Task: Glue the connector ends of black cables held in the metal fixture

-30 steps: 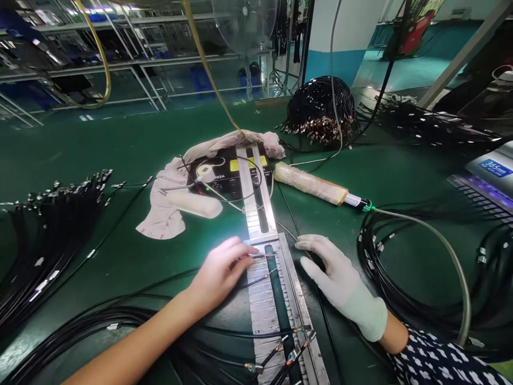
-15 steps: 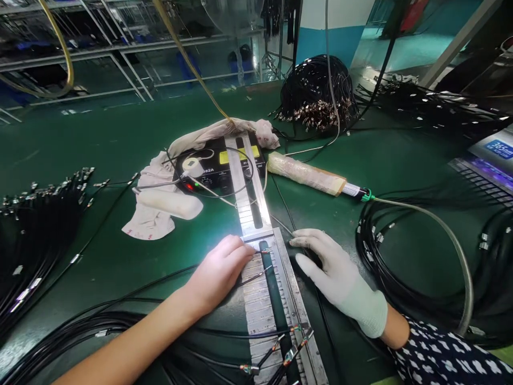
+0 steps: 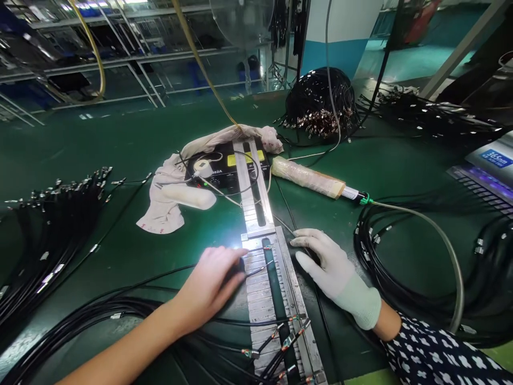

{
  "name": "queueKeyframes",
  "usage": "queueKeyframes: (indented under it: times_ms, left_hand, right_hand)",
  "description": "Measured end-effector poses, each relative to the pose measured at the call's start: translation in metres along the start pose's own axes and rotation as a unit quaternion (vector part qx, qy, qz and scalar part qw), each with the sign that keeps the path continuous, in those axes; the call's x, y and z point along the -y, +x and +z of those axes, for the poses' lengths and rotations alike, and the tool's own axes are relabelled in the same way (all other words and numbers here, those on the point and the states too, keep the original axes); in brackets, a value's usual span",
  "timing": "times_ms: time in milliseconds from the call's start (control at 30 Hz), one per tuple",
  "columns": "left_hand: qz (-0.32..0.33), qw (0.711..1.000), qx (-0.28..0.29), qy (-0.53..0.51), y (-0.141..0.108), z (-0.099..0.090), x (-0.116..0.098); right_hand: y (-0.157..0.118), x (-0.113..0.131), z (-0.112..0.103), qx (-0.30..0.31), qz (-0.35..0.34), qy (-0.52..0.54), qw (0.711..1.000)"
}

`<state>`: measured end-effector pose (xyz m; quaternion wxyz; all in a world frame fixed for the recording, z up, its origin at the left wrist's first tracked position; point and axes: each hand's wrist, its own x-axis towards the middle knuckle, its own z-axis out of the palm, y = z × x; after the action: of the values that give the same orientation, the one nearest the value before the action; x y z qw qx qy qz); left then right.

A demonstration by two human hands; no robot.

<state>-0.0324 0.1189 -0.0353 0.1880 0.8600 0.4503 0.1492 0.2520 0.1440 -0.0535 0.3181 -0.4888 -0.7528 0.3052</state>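
Note:
A long slotted metal fixture (image 3: pixel 260 315) runs down the middle, with black cables lying across its grooves and their stripped ends over the slot. My bare left hand (image 3: pixel 214 278) is at the fixture's left edge, thumb and forefinger apart beside two cable ends (image 3: pixel 256 270). My right hand (image 3: pixel 326 264), in a white glove, rests just right of the fixture with its fingers spread and slightly curved. Its fingertips are near a thin grey lead; no object is held in it. More cables with metal connectors (image 3: pixel 250 353) lie across the fixture's lower part.
A black control box (image 3: pixel 220 170) and cloth (image 3: pixel 166 214) sit behind. A wrapped tube (image 3: pixel 310 177) with a hose lies right of them. Cable bundles lie at left (image 3: pixel 60 230), back (image 3: pixel 320 101) and right (image 3: pixel 377 272). A UV lamp unit (image 3: pixel 495 155) stands far right.
My left hand has drawn back to the left from the cable end, and its thumb and forefinger have parted. My right hand has hardly moved. The view has tilted slightly.

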Motion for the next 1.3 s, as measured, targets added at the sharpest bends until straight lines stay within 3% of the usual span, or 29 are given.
queueKeyframes:
  times_ms: [133, 300, 500, 700, 933, 1100, 1300]
  left_hand:
    - [0.007, 0.998, -0.025, -0.051, -0.011, 0.001, -0.006]
    - [0.057, 0.995, -0.065, -0.04, 0.001, 0.003, 0.01]
    - [0.089, 0.995, -0.036, -0.031, 0.016, -0.005, 0.023]
    - [0.107, 0.993, -0.031, -0.039, 0.018, -0.002, 0.024]
    - [0.084, 0.987, -0.074, 0.116, 0.006, 0.005, 0.02]
    - [0.049, 0.99, -0.022, 0.127, -0.007, 0.0, 0.003]
    - [0.009, 0.991, 0.082, -0.108, -0.04, 0.0, -0.041]
  right_hand:
    - [0.0, 0.002, -0.001, -0.002, -0.008, -0.002, 1.0]
    - [0.001, 0.001, 0.0, -0.001, 0.003, -0.005, 1.0]
    - [-0.001, 0.003, -0.001, 0.003, 0.001, -0.023, 1.0]
    - [-0.004, 0.01, 0.005, 0.076, -0.129, -0.137, 0.979]
    - [0.0, 0.014, 0.011, 0.108, -0.124, -0.235, 0.958]
    - [-0.001, 0.013, 0.011, 0.09, -0.132, -0.219, 0.962]
    - [-0.004, 0.011, 0.011, 0.074, -0.133, -0.183, 0.971]
